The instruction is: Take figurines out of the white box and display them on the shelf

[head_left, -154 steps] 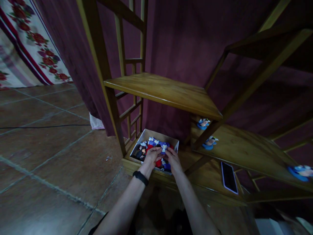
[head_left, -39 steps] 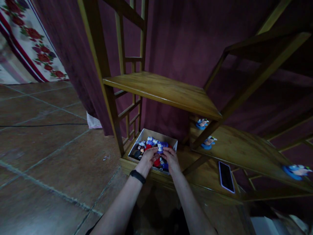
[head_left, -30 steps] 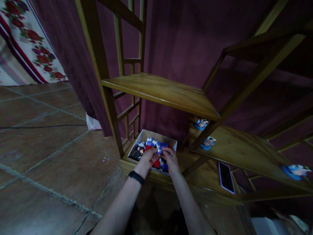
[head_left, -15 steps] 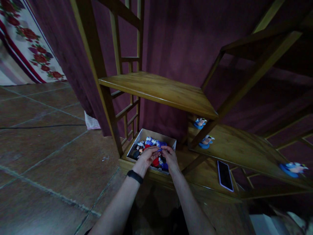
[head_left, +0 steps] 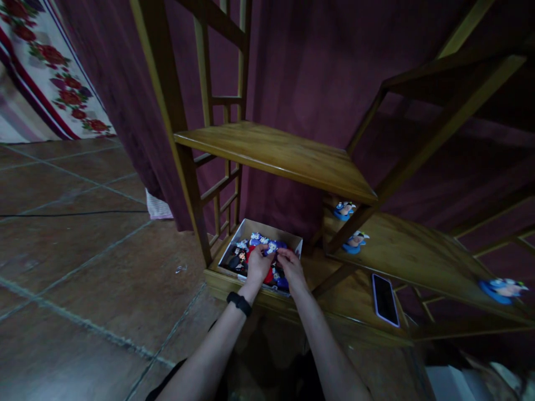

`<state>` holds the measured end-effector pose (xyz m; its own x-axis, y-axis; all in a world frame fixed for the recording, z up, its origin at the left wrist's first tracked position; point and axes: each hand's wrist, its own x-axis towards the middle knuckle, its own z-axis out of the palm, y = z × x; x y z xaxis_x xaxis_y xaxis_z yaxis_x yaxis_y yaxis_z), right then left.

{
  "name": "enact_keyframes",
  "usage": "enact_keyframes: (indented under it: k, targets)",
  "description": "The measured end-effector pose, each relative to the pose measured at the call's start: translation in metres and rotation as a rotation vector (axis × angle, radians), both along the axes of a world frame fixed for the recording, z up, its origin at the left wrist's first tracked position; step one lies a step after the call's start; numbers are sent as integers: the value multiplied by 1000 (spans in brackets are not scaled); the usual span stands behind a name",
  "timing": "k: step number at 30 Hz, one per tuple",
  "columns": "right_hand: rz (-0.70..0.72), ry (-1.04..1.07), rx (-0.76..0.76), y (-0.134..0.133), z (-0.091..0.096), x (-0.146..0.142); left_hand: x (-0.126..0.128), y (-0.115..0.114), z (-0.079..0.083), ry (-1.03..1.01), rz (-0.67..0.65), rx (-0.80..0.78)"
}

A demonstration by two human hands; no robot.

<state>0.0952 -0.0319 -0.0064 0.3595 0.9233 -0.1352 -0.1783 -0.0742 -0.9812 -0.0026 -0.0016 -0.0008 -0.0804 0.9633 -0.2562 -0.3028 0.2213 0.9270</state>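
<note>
Both my hands are over a white cardboard box (head_left: 296, 245) on the lowest shelf. Several small figurines in purple, white, red and black lie inside it. A purple-and-white figurine (head_left: 272, 246) sits between my fingertips. My left hand (head_left: 258, 266), below a black wristband, is closed on its lower left side. My right hand (head_left: 291, 266) has its thumb and fingers drawn together at the figurine's right side. My hands cover the middle of the box, and some figurines there are hidden.
A wooden shelf board (head_left: 276, 156) overhangs the box. To the right, a phone (head_left: 385, 299) lies on the low shelf. Blue-based figurines stand nearby: one at the back (head_left: 344, 210), one in front (head_left: 356, 243), another far right (head_left: 504, 291). A slanted post (head_left: 371, 211) stands between.
The purple-and-white figurine between my hands has turned, so its white part now shows. My left hand has shifted a little right and rotated. The view has moved slightly.
</note>
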Motion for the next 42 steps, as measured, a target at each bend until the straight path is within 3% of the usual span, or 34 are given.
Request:
enact_keyframes:
  k: [10, 22, 36, 42]
  targets:
    - [-30, 34, -51, 4, -6, 11, 3, -4, 2, -61, -50, 15]
    - [-23, 79, -35, 3, -6, 10, 6, -11, 5, 152, 35, 220]
    - [-11, 87, 0, 1, -7, 9, 12, -32, 9, 609, -222, 540]
    - [8, 198, 5, 0, -6, 11, 10, -40, 7, 782, -237, 619]
